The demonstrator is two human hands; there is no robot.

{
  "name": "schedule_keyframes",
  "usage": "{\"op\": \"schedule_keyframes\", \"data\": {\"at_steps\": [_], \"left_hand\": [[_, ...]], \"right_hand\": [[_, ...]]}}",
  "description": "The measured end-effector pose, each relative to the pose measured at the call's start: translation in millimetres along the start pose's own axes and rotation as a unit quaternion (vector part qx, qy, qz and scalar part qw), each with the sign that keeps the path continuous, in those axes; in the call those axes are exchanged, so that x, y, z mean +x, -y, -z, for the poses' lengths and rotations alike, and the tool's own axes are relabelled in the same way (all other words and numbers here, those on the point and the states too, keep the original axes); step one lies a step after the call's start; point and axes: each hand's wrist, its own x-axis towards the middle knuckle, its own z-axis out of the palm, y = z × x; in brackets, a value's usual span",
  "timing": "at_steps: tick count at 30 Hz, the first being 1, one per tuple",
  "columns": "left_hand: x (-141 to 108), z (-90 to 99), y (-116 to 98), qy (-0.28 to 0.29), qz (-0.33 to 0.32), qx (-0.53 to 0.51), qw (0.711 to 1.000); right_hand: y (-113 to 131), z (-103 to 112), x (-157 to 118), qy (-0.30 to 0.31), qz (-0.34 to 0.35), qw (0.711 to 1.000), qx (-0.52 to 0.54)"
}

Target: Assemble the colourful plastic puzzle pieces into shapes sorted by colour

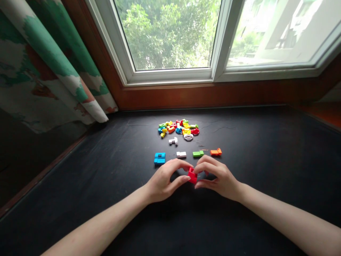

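A small red plastic toy block with an opening in its top is between my two hands, low over the black surface. My left hand pinches its left side between thumb and forefinger. At its right side, the fingertips and thumb of my right hand close around the same block. Just beyond my hands lie a blue block piece, a white block, a green block and an orange block, spread in a loose row.
Farther back is a pile of mixed coloured blocks, with a white T-shaped piece and a white ring-like piece at its near side. A window stands behind the black tabletop. A patterned curtain hangs at left.
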Motion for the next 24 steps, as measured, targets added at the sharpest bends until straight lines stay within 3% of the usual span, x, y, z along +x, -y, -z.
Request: {"op": "schedule_keyframes", "data": {"at_steps": [11,15,21,24], "left_hand": [[0.1,-0.7,1.5,0.023,0.011,0.004,1.0],[-0.3,-2.4,0.8,0.009,0.024,0.01,1.0],[-0.8,-1.9,-3.2,0.021,0.011,0.03,0.999],[-0.7,-0.8,-4.9,0.032,-0.007,0.045,0.998]], "right_hand": [[2.4,-0.2,0.5,0.002,0.005,1.0,-0.022],[-1.0,5.3,2.1,-0.033,-0.014,0.999,-0.03],[-16.8,48.0,12.4,-0.138,-0.101,0.982,-0.079],[-24.5,79.2,11.4,-0.148,-0.178,0.967,-0.109]]}}
